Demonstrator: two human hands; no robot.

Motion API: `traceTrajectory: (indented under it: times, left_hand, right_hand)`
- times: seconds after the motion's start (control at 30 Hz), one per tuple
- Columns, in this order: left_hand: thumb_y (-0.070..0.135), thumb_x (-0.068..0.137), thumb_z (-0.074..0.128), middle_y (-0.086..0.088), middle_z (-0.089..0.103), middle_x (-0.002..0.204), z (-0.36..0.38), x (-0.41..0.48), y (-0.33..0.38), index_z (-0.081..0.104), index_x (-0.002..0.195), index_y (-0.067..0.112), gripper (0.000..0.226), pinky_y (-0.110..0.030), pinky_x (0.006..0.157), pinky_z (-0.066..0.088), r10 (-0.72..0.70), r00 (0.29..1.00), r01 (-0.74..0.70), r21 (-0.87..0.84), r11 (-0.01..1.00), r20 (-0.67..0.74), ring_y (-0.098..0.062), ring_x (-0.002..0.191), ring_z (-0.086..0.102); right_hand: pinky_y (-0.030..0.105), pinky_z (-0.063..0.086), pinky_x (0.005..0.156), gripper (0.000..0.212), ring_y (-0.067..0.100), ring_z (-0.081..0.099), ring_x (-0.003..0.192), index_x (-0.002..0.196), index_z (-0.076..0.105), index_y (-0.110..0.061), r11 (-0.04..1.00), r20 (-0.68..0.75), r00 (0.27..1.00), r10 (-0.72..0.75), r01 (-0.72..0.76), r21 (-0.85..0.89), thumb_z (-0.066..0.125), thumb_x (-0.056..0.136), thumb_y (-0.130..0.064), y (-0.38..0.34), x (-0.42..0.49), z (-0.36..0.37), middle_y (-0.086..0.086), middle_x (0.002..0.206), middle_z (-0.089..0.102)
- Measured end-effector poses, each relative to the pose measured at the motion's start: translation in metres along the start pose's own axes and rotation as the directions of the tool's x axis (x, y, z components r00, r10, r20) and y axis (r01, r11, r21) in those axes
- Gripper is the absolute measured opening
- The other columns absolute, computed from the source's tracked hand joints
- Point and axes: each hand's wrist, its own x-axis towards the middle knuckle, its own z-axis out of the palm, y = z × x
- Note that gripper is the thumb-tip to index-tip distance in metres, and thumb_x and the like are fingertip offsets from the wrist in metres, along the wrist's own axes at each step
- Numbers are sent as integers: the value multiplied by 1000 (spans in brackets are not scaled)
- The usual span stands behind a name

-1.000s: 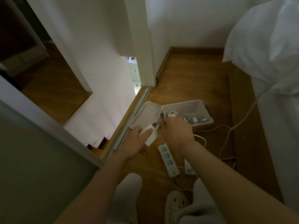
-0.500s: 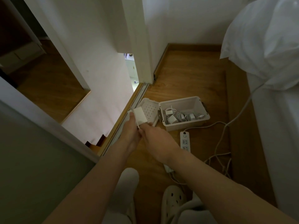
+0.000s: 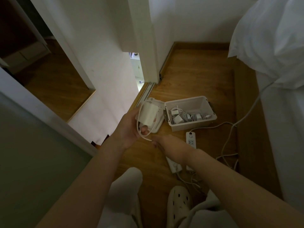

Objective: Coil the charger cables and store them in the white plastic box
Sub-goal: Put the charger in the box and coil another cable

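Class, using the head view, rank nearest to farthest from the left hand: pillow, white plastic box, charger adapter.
1. charger adapter, held in the left hand
2. white plastic box, floor, to its right
3. pillow, far upper right

Left hand (image 3: pixel 130 129) grips a white charger brick (image 3: pixel 149 114), its cable (image 3: pixel 137 124) looped around it — the right hand (image 3: pixel 166 143) pinches the loose end, near the open white plastic box (image 3: pixel 189 127).

– What does the person wear?
– Light pants (image 3: pixel 125 195) low in the picture, and a pale shoe (image 3: pixel 180 201) with little round holes.
– And the arms (image 3: pixel 92 178)?
– Bare, down to the left hand (image 3: pixel 130 127) and right hand (image 3: pixel 166 142).
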Motion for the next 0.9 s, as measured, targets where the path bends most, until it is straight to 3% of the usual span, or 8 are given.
traceTrajectory:
  times: [0.17,0.27,0.37,0.47,0.57,0.77,0.83,0.9]
  left_hand:
    - [51,77,47,-1,62,74,-1,-14,5,61,110,17,49,-19,47,39,-36,999,31,543,839,0,-9,55,54]
    - [47,80,54,-1,60,83,-11,-17,6,61,93,24,28,-14,47,40,3,997,50,708,704,-73,-11,65,54]
    - [35,85,65,4,55,94,-27,-15,1,56,88,30,10,-18,65,51,106,988,38,829,558,-116,-11,86,56]
    - [30,90,58,5,53,95,-38,-12,-4,51,87,32,8,-24,71,51,162,976,43,857,513,-146,-11,89,55]
    - [31,89,60,5,54,93,-40,-8,-4,51,87,33,9,-23,68,51,247,961,-8,884,467,-122,-11,87,56]
    - [40,89,59,1,43,102,-31,4,-18,47,114,22,33,-14,60,41,476,864,24,959,283,-162,-9,84,48]
    - [40,91,56,-2,38,107,-30,9,-22,42,121,19,40,-14,58,42,501,841,51,951,304,-205,-13,89,47]
    - [40,91,55,-8,41,114,-30,13,-23,39,124,17,43,-17,55,44,484,821,90,906,415,-303,-18,93,51]
  right_hand:
    - [35,53,78,19,23,60,87,106,51,-13,978,7,993,117,-114,-174,40,93,-4,7,3,-16,7,100,60]
    - [31,50,79,16,19,58,88,105,52,-15,964,-80,979,186,-198,-176,44,94,-7,13,2,-22,6,104,60]
    - [32,48,74,15,20,61,90,103,55,-16,952,-229,953,198,-243,-188,43,98,-24,19,1,-32,2,99,62]
    - [29,43,66,34,20,62,83,99,57,-15,950,-324,936,135,-215,-224,33,100,-39,13,3,-34,1,88,61]
    - [27,39,60,35,19,61,76,98,57,-16,956,-415,902,117,-215,-199,30,101,-38,7,5,-33,1,84,63]
    - [15,27,48,33,1,42,53,92,60,-16,981,-463,866,188,-140,137,33,101,-33,-23,4,-27,-7,69,52]
    - [15,26,48,33,1,43,52,95,60,-16,967,-463,861,212,-115,229,31,101,-31,-32,3,-24,-9,66,51]
    - [17,33,51,31,3,47,54,96,57,-16,967,-440,878,187,-86,240,30,102,-30,-40,0,-24,-7,69,55]
